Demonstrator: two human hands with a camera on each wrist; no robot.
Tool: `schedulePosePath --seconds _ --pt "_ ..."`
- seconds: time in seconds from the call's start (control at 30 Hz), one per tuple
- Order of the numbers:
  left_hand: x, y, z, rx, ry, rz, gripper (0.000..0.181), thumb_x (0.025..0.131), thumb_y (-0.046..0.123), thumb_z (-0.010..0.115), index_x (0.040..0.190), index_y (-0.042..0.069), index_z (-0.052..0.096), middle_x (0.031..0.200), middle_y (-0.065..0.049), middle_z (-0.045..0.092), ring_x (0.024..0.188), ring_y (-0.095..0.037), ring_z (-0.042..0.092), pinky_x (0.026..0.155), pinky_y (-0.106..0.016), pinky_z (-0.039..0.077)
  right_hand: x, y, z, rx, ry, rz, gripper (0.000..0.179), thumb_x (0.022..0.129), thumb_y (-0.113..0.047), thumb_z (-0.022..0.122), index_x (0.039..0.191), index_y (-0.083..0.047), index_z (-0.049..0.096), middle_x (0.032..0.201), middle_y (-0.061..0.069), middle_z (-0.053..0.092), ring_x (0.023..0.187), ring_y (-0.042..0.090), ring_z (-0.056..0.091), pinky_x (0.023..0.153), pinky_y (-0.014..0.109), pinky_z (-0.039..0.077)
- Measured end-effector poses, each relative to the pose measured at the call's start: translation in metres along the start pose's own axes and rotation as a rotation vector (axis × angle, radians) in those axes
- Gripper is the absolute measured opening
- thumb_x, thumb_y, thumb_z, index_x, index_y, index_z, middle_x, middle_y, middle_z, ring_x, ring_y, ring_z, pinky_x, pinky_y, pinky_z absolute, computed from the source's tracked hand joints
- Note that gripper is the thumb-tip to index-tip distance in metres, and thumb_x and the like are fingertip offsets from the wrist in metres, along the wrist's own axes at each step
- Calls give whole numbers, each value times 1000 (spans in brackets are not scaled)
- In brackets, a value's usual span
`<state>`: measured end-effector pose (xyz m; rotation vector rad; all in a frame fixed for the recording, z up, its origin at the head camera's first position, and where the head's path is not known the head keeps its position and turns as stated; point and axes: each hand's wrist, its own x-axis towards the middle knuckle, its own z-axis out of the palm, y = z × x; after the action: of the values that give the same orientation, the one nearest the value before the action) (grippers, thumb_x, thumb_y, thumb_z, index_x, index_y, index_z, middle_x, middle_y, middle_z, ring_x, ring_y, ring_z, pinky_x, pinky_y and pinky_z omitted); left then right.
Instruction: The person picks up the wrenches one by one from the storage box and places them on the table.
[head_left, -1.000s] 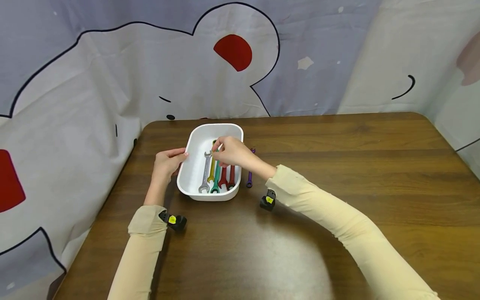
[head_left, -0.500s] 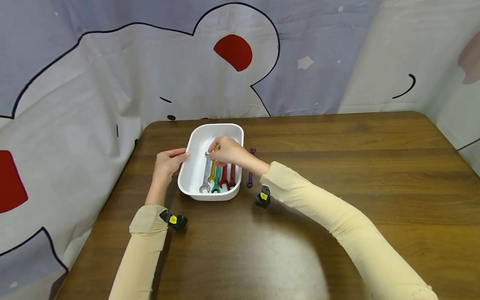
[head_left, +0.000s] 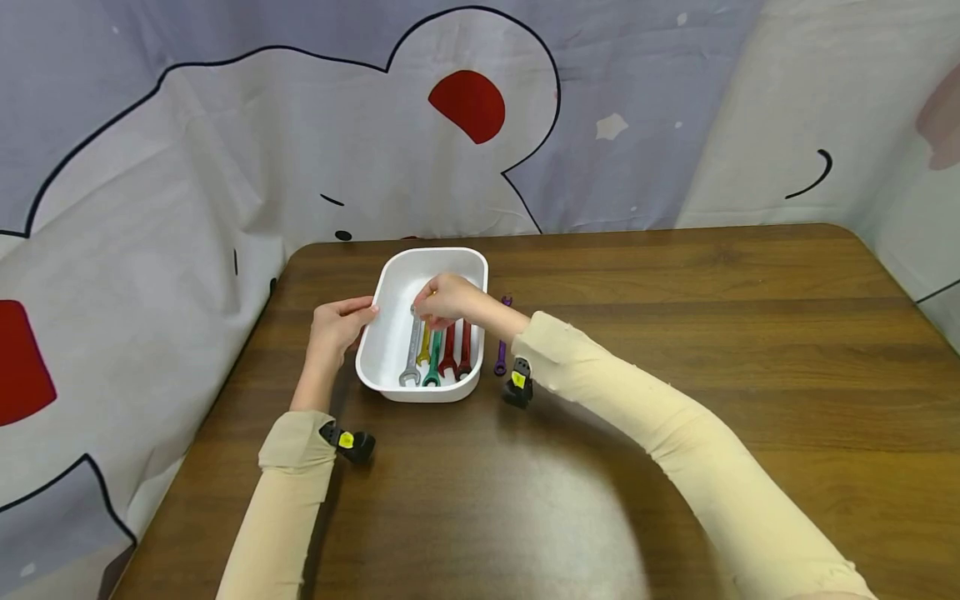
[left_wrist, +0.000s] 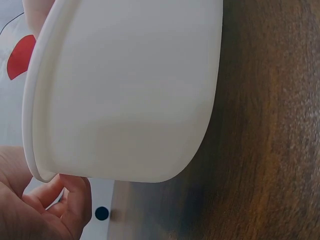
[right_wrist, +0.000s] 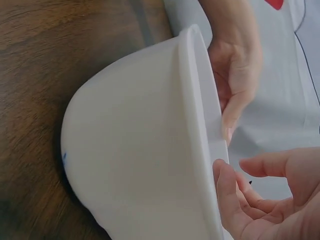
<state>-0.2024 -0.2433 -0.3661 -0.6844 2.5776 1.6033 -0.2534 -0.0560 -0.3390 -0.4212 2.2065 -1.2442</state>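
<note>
Left hand (head_left: 337,327): you pinch the white tray (head_left: 420,397) by its rim.
Right hand (head_left: 447,298): your fingers bend over the tray, thumb slightly apart; whether they hold anything, I cannot tell.
Silver wrench (head_left: 412,350): upper end at your right fingertips.
Yellow wrench (head_left: 423,346), green wrench (head_left: 434,354), red wrenches (head_left: 447,354): below your right fingers.
Purple wrench (head_left: 502,348): outside, right of those fingers.
</note>
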Motion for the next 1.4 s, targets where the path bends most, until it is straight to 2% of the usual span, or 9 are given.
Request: schedulePosePath --seconds 0.13,0.4,0.53,0.63,0.77,0.9,1.13,1.27,1.4 --pt "0 0 0 4 3 5 39 92 24 64 128 8 62 127 -16 62 78 -6 55 63 -20 46 2 0 -1 30 -20 17 25 94 -12 58 111 6 64 115 25 65 60 9 58 79 32 57" --pt "-1 0 -2 10 1 6 39 92 24 64 129 9 62 129 -15 61 81 -7 55 68 -24 47 10 2 0 18 -22 36 28 95 -12 57 112 9 64 116 25 65 60 9 57 84 33 56" --pt "-2 0 -3 11 1 3 40 92 25 64 129 9 62 127 -15 61 75 -5 54 65 -22 46 14 3 -2 30 -16 49 26 94 -10 55 107 10 64 97 18 68 61 11 57 85 33 55" --pt "-2 0 -3 10 3 -3 40 92 25 64 129 9 62 127 -15 61 76 -6 54 64 -21 45 17 5 -3 38 -10 50 26 92 -9 54 102 12 65 80 9 63 61 12 58 85 35 56" --pt "-2 0 -4 10 3 -16 39 92 25 64 128 10 62 127 -14 61 81 -9 54 64 -22 45 20 5 -3 53 -14 64 23 92 -8 55 94 13 65 76 10 62 61 13 59 82 34 56" --pt "-2 -1 -3 8 1 -12 40 92 25 64 129 10 62 127 -14 61 78 -7 54 64 -22 45 22 2 0 121 -57 136 14 91 -6 57 89 7 61 85 15 65 61 14 60 79 30 57" --pt "-2 -1 -2 5 3 -4 39 92 24 64 129 10 62 126 -15 62 75 -5 54 61 -19 45 26 -2 2 224 -132 271 30 92 -4 56 117 12 57 90 16 62 67 18 62 95 35 50" --pt "-2 -1 -1 2 5 -8 39 92 24 64 128 10 62 126 -14 62 77 -6 54 63 -21 46 27 -2 2 270 -142 323 22 93 -4 56 111 9 57 95 17 62 75 22 62 97 35 49" --pt "-3 -1 -1 -5 1 -5 39 92 24 64 128 9 62 127 -14 62 78 -6 54 63 -20 46 27 -2 2 319 -167 378 18 95 -5 55 107 7 58 116 23 63 96 30 64 98 34 48"
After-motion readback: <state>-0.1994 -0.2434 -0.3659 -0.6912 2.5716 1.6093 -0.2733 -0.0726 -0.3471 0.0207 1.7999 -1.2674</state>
